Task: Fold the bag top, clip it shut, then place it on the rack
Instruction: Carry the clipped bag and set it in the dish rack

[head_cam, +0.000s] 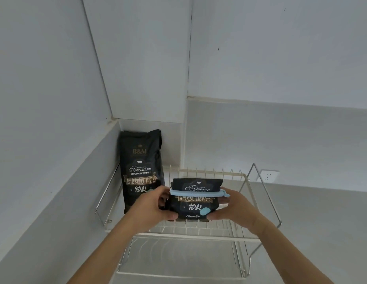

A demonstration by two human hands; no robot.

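A black coffee bag point(193, 203) with its top folded down stands upright over the upper tier of a white wire rack point(201, 230). A light blue clip point(199, 192) runs across the fold. My left hand point(151, 204) grips the bag's left side and my right hand point(231, 206) grips its right side. Whether the bag's bottom rests on the rack wires, I cannot tell.
A taller, unfolded black coffee bag point(140, 167) stands on the rack's left end, against the wall corner. The rack has a lower tier point(178, 261) and metal end frames. A wall socket point(268, 175) sits at the right, above a grey counter.
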